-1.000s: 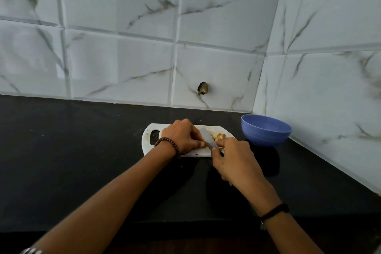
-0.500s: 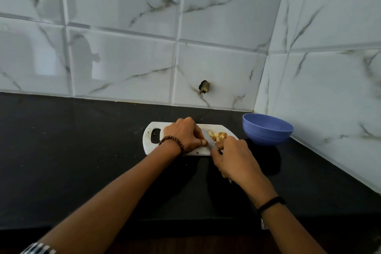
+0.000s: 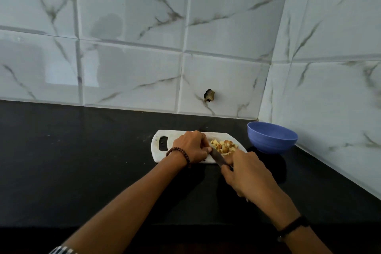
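Left hand (image 3: 190, 146) sits knuckles-up on the cutting board (image 3: 171, 134), fingers curled down at the blade; can't tell what's under them. Right hand (image 3: 247, 173) wraps the knife (image 3: 217, 156) handle at the board's front edge. Blade runs diagonally, tip pointing back-left. Chopped pieces (image 3: 223, 146) are piled just right of it. Blue bowl (image 3: 272, 137) stands near the counter's (image 3: 82, 161) back-right corner, apart from the board.
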Demonstrator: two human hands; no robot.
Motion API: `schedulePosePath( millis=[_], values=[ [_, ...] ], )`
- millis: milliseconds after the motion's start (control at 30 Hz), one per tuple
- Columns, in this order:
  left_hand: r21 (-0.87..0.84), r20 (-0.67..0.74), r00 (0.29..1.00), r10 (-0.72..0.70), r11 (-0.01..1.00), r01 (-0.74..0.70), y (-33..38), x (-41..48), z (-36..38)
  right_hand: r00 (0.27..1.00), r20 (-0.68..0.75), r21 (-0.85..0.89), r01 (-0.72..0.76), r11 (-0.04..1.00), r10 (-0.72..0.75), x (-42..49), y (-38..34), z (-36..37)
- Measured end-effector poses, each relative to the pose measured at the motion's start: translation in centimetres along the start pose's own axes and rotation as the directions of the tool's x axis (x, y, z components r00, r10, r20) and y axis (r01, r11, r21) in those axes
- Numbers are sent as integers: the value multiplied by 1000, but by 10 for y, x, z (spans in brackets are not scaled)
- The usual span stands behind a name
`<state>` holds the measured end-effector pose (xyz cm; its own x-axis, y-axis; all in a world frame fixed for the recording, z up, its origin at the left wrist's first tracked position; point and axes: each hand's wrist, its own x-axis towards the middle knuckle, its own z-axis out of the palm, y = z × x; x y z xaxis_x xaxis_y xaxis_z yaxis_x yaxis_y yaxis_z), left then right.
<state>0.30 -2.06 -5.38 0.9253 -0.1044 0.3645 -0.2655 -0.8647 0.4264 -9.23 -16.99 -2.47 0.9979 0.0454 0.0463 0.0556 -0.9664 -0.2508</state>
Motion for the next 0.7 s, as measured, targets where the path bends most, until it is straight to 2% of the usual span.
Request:
schedulePosePath(
  millis=[333, 467, 700],
  values=[
    [-40, -33, 999, 1, 999, -3, -6, 2, 3, 995, 65, 35, 73, 997, -76, -9, 21, -19],
    [-62, -11, 999, 47, 997, -48, -9, 3, 2, 988, 90, 120, 113, 986, -124, -11, 24, -31],
    [-194, -49, 998, 45, 980, -54, -18, 5, -16, 993, -21, 260, 118, 959, -116, -8, 26, -30]
  ],
)
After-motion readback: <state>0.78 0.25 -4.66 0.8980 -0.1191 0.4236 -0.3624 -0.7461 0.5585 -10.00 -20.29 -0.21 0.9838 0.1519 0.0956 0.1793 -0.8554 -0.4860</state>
